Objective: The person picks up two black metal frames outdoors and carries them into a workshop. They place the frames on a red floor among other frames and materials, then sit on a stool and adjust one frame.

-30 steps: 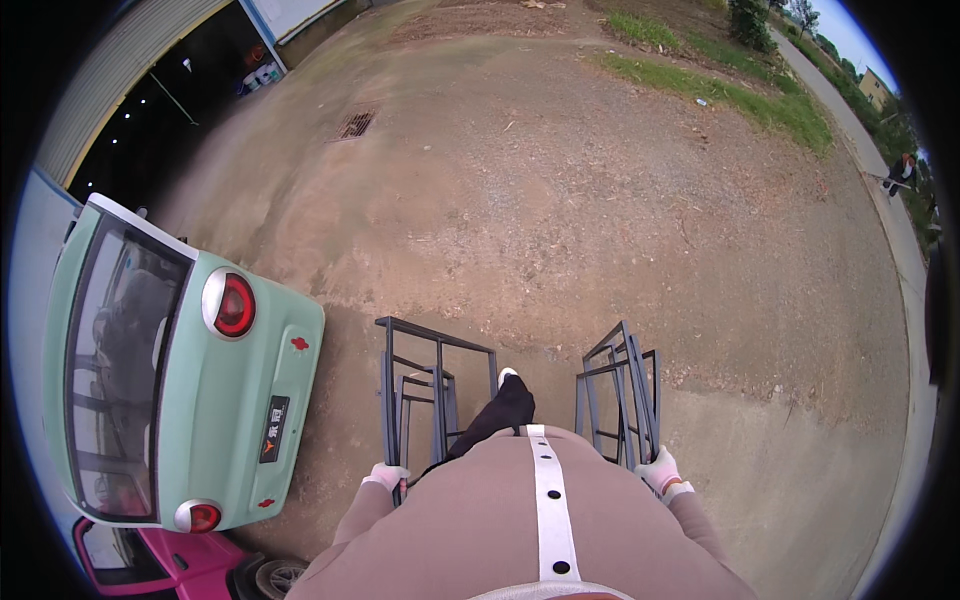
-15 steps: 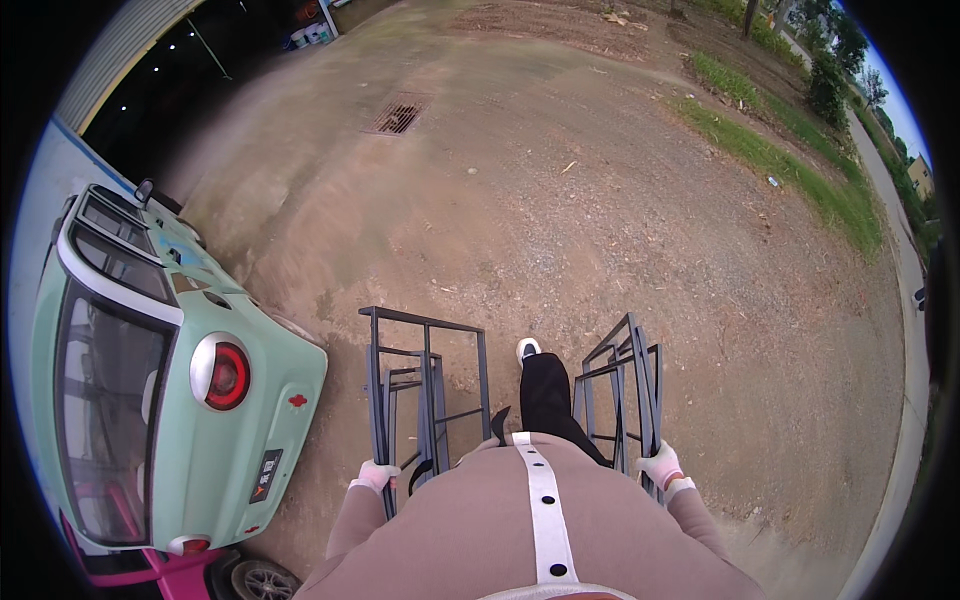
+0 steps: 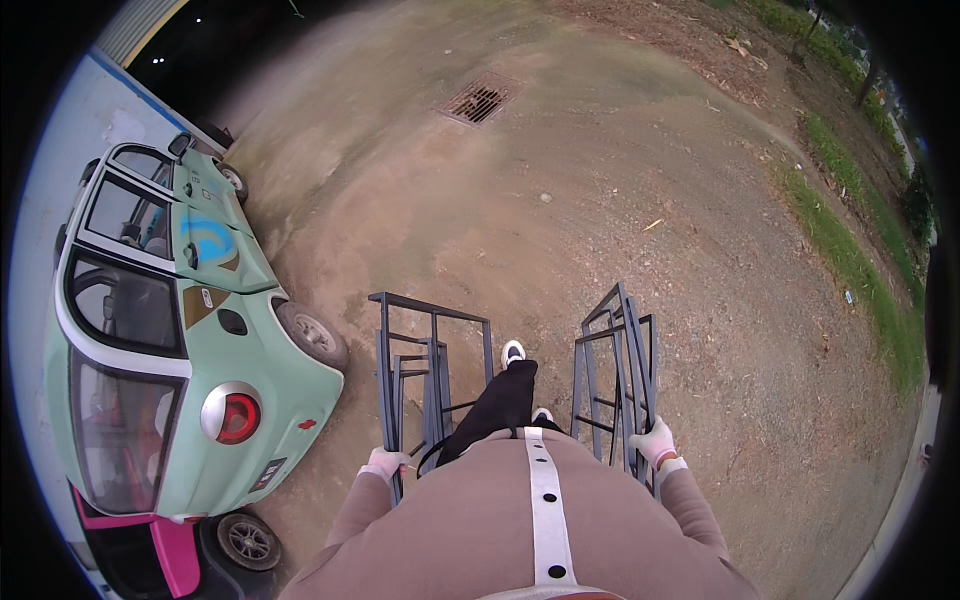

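My left hand, in a pale glove, is closed round the outer bar of a dark grey metal frame. That frame hangs upright at my left side, with several rectangular bars nested together. On my right side, my right hand, gloved too, grips a second dark metal frame of similar make. Both frames stick out ahead of my body, one on each side of my legs. Their lower ends are partly hidden, so I cannot tell whether they touch the ground.
A mint-green small car stands close on the left, with a pink vehicle behind it. Ahead, a metal drain grate is set in the dirt-and-gravel ground. Grass borders the right side, and a dark doorway opens at the far left.
I have stepped forward, the other foot now leading, and my view has turned left. More of the green car's side shows, and the grate sits farther right. Both hands keep their frames.
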Tool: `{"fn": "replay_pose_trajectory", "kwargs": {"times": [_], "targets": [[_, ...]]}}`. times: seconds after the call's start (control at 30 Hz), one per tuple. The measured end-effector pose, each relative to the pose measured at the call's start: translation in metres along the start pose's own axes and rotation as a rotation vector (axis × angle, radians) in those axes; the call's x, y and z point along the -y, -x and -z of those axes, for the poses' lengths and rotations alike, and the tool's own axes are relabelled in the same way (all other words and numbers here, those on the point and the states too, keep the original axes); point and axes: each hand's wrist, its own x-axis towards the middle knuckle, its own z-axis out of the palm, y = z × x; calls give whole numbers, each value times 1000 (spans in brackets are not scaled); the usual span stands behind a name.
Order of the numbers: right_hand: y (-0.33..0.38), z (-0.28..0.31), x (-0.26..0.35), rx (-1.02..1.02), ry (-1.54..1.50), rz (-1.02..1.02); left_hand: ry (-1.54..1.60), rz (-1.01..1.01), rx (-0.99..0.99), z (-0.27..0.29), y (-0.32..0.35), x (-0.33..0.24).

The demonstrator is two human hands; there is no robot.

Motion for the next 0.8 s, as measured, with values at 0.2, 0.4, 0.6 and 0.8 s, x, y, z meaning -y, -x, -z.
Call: {"fn": "replay_pose_trajectory", "kwargs": {"times": [0.2,0.4,0.6,0.8], "targets": [[-163,25,121,-3,-24,-3,-8,82,-32,26,-94,-129],[-318,46,282,10,97,96,84,24,-34,31,-137,-306],[-452,61,450,104,55,140,141,67,-114,62,-207,-426],[-615,35,597,175,161,204,247,235,-202,89,-319,-520]]}}
